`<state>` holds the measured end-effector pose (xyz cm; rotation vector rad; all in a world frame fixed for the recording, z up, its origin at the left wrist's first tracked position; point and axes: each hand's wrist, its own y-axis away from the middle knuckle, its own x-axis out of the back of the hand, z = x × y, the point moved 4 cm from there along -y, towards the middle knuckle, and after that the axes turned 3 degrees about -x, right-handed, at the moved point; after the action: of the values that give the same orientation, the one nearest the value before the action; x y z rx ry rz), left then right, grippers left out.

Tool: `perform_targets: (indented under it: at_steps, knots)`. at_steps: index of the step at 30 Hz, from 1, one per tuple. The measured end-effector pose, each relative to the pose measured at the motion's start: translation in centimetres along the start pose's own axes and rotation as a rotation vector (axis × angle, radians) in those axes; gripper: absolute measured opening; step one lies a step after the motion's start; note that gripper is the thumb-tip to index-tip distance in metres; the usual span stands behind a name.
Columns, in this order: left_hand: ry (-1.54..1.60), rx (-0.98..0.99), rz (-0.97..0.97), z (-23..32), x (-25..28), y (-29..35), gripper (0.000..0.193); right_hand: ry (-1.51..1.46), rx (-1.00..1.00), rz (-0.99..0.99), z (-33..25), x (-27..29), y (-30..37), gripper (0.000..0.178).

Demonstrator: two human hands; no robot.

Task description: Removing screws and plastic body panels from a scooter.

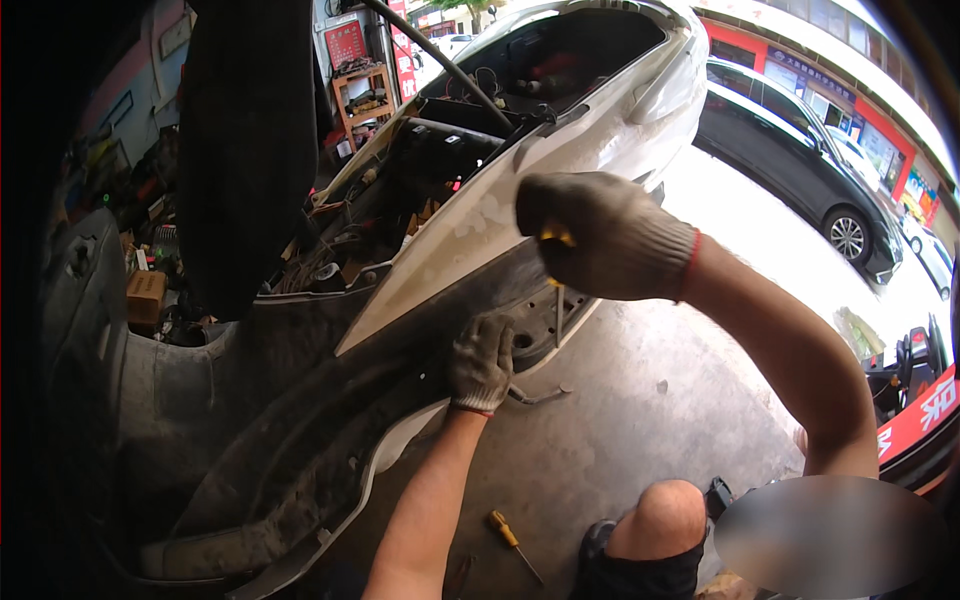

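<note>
My right hand [610, 235], in a grey knit work glove, is closed round the yellow handle of a screwdriver [559, 318]. Its shaft points down beside the dark lower side of a white scooter [500, 215]; whether the tip touches anything is unclear. Lower and to the left, my gloved left hand [483, 360] lies on the dark side panel [400, 365], fingers extended and holding nothing. Just right of its fingers is a dark bracket with holes [540, 328]. A bent metal lever [540, 396] sticks out below the bracket.
The scooter's seat area is opened up, showing wires inside its bay [345, 245]. A second yellow-handled screwdriver [504, 528] lies on the concrete floor [600, 430], left of a bare knee [655, 520]. A black car [790, 150] stands outside; a wooden shelf [362, 100] is behind.
</note>
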<state>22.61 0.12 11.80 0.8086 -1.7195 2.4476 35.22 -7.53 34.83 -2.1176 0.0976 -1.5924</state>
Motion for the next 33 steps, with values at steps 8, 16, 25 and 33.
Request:
perform_targets:
  at_steps: [8, 16, 25, 33]
  knots:
    - [-0.085, 0.039, -0.041, -0.1, 0.0, -0.1, 0.009, -0.508, -0.66, -0.193, 12.8, -13.8, 17.1, 0.029]
    - [0.029, 0.268, 0.052, 1.5, 3.2, 2.9, 0.011, -0.877, -1.163, -0.459, 11.6, -42.4, 35.3, 0.034]
    - [0.81, 1.335, 0.294, -1.7, 6.8, 21.1, 0.023, -0.828, -1.054, -0.357, 11.2, -43.3, 29.9, 0.036]
    - [1.376, 1.459, 0.79, -5.6, 5.7, 20.9, 0.055, -2.468, -0.725, 0.332, 12.1, -35.5, 12.8, 0.06]
